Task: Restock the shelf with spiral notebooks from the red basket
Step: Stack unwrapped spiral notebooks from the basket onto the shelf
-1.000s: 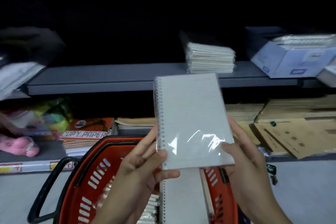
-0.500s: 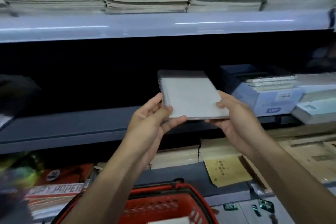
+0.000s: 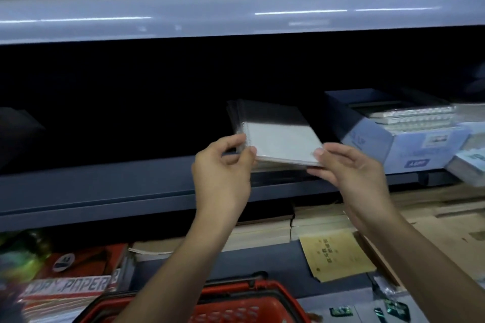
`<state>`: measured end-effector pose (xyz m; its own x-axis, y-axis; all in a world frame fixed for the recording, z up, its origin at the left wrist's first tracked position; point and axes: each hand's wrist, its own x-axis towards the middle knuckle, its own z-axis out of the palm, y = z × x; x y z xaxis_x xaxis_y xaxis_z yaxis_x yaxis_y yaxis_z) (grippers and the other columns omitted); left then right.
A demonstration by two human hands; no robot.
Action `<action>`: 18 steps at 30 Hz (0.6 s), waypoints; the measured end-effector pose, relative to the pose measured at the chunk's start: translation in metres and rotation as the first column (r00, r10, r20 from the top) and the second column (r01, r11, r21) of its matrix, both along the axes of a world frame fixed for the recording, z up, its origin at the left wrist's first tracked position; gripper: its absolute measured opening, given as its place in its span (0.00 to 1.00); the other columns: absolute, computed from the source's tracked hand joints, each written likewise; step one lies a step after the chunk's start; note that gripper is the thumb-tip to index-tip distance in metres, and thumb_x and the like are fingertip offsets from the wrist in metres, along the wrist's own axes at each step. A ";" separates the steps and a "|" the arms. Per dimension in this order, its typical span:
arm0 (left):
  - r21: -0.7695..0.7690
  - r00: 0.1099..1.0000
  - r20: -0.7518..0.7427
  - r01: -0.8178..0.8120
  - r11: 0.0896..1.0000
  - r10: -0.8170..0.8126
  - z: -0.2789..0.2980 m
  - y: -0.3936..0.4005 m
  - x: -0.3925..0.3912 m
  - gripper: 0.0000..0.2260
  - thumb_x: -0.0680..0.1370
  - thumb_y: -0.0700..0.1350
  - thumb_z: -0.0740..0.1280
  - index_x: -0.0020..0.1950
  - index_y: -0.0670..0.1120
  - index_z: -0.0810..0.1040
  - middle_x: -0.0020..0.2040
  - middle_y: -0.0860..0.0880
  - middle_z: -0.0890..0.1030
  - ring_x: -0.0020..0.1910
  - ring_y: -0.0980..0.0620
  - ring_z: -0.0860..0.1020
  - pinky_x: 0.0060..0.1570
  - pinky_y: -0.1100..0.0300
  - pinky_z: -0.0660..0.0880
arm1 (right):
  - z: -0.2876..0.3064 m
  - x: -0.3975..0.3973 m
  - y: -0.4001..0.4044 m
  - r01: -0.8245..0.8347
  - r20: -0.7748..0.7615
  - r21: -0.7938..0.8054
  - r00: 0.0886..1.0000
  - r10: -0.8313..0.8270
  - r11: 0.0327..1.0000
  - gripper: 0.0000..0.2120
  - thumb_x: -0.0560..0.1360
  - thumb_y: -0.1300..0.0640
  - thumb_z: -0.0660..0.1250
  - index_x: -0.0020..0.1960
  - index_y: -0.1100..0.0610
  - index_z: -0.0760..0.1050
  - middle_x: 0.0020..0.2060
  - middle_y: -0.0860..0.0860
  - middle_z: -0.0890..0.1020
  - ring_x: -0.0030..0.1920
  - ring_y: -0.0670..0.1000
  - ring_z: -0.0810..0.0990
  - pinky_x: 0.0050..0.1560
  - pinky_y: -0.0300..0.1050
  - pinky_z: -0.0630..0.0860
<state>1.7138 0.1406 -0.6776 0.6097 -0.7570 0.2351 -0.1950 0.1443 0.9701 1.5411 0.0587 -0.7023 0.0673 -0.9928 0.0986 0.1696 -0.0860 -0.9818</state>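
A wrapped spiral notebook [image 3: 280, 139] with a grey cover lies flat over the dark middle shelf [image 3: 118, 191], its far half in shadow. It seems to rest on a stack of like notebooks, mostly hidden beneath it. My left hand [image 3: 225, 165] pinches its near left corner by the spiral. My right hand [image 3: 349, 168] pinches the near right corner, thumb on top. The red basket [image 3: 236, 304] stands at the bottom edge, below my forearms.
A blue-white carton [image 3: 393, 144] of spiral notebooks sits on the same shelf to the right. The top shelf [image 3: 236, 16] carries stacks of paper pads. Below lie brown envelopes [image 3: 338, 257], pads and copy-paper packs [image 3: 70, 288].
Both hands carried the notebook up from over the basket and laid it flat, deeper into the middle shelf. The view has tilted upward, so the basket has dropped to the bottom edge.
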 end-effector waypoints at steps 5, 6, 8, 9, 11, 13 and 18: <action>-0.061 0.996 0.010 -0.092 0.994 0.093 0.000 -0.014 0.005 0.09 0.78 0.44 0.72 0.58 0.47 0.83 0.41 0.50 0.87 0.40 0.62 0.85 0.34 0.76 0.74 | 0.005 0.007 -0.017 -0.138 -0.005 -0.027 0.990 0.138 0.990 0.24 0.74 0.60 0.73 0.68 0.58 0.71 0.57 0.54 0.84 0.52 0.51 0.87 0.57 0.48 0.81; -0.071 0.994 0.012 -0.104 0.992 0.105 0.001 -0.017 0.007 0.09 0.78 0.43 0.72 0.57 0.46 0.83 0.42 0.50 0.87 0.39 0.62 0.85 0.34 0.75 0.74 | 0.007 0.009 -0.021 -0.128 -0.015 -0.028 0.992 0.127 0.991 0.24 0.73 0.60 0.74 0.67 0.58 0.71 0.55 0.55 0.85 0.50 0.52 0.87 0.55 0.47 0.82; -0.084 0.992 0.023 -0.122 0.989 0.124 0.002 -0.024 0.012 0.06 0.78 0.42 0.72 0.54 0.46 0.84 0.44 0.49 0.86 0.39 0.62 0.84 0.34 0.76 0.74 | 0.009 0.013 -0.030 -0.073 -0.080 -0.056 0.994 0.068 0.996 0.21 0.72 0.59 0.76 0.63 0.61 0.74 0.48 0.57 0.87 0.44 0.53 0.88 0.48 0.45 0.84; -0.082 0.991 0.036 -0.129 0.988 0.132 0.002 -0.028 0.014 0.04 0.78 0.42 0.72 0.53 0.46 0.84 0.44 0.48 0.86 0.37 0.63 0.84 0.33 0.76 0.74 | 0.009 0.015 -0.034 -0.042 -0.120 -0.064 0.992 0.034 0.997 0.20 0.72 0.58 0.76 0.61 0.61 0.76 0.44 0.57 0.87 0.40 0.53 0.88 0.44 0.44 0.84; -0.067 0.989 0.058 -0.131 0.989 0.135 0.001 -0.037 0.017 0.04 0.78 0.43 0.71 0.52 0.47 0.84 0.45 0.48 0.85 0.33 0.64 0.82 0.28 0.75 0.71 | 0.008 0.020 -0.044 0.014 -0.184 -0.064 0.983 -0.026 0.998 0.20 0.72 0.54 0.77 0.60 0.60 0.79 0.38 0.56 0.85 0.33 0.51 0.83 0.37 0.44 0.82; -0.060 0.988 0.073 -0.133 0.989 0.137 -0.001 -0.045 0.019 0.05 0.78 0.44 0.71 0.53 0.47 0.84 0.47 0.50 0.84 0.31 0.65 0.80 0.28 0.75 0.70 | 0.006 0.025 -0.052 0.044 -0.208 -0.055 0.977 -0.054 0.998 0.21 0.72 0.52 0.77 0.63 0.56 0.79 0.34 0.54 0.81 0.30 0.49 0.79 0.33 0.44 0.78; -0.070 0.987 0.069 -0.143 0.987 0.148 -0.003 -0.054 0.020 0.08 0.78 0.45 0.71 0.56 0.47 0.84 0.53 0.57 0.81 0.37 0.70 0.78 0.35 0.80 0.70 | -0.002 0.034 -0.058 0.058 -0.171 -0.035 0.983 -0.063 0.998 0.25 0.74 0.50 0.75 0.69 0.52 0.76 0.31 0.52 0.78 0.28 0.48 0.76 0.30 0.42 0.75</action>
<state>1.7337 0.0869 -0.6803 0.6913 -0.6434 0.3289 -0.2889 0.1710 0.9419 1.5747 0.0009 -0.7038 0.0260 -0.9924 0.1206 -0.0074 -0.1209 -0.9926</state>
